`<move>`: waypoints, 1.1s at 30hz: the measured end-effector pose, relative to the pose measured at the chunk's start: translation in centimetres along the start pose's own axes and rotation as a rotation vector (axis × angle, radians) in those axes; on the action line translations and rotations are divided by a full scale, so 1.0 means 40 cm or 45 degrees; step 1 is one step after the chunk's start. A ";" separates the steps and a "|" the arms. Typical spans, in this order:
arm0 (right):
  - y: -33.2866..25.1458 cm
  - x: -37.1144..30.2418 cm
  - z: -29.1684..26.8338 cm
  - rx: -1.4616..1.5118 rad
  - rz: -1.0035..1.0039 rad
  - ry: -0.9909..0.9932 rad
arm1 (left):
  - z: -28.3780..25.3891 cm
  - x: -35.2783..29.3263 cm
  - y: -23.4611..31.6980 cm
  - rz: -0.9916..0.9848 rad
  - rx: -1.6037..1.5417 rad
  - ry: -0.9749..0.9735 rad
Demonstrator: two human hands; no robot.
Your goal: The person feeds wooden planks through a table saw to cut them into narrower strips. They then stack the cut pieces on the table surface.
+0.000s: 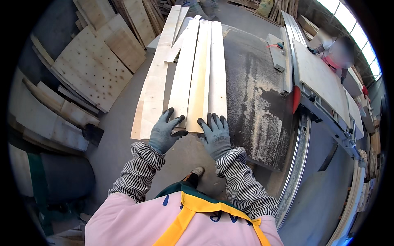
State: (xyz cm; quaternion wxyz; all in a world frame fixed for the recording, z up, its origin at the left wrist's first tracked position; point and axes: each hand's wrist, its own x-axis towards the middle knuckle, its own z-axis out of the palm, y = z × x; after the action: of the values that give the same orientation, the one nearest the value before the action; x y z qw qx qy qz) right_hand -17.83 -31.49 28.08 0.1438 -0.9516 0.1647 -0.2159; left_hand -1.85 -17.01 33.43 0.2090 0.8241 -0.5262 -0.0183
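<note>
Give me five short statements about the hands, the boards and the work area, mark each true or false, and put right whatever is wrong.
1. The left hand and the right hand are both gloved. True.
2. Both hands are at the near ends of the long pale boards. True.
3. The sleeve covers are plain red. False: the sleeve covers have dark and white stripes.
4. A red piece stands at the right of the dark tabletop. True.
5. The sawdust is to the left of the long pale boards. False: the sawdust is to their right, on the dark tabletop.
</note>
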 end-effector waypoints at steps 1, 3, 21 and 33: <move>0.006 -0.003 0.007 0.004 0.009 0.002 | 0.007 0.003 0.003 -0.007 -0.006 0.017; 0.003 -0.011 0.006 0.018 0.027 0.026 | 0.007 0.001 0.006 0.027 0.024 0.063; -0.090 -1.010 0.052 0.178 1.100 0.156 | 0.053 -0.052 0.039 0.055 0.305 0.223; -0.180 -1.219 0.065 0.258 1.413 0.498 | 0.491 -0.558 0.150 1.202 0.176 -0.407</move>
State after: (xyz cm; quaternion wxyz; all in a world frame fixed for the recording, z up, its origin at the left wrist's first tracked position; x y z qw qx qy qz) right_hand -56.41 -6.13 10.59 0.2922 -0.6472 0.6395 -0.2945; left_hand -21.86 -6.04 13.47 0.0561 0.4950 -0.8670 -0.0128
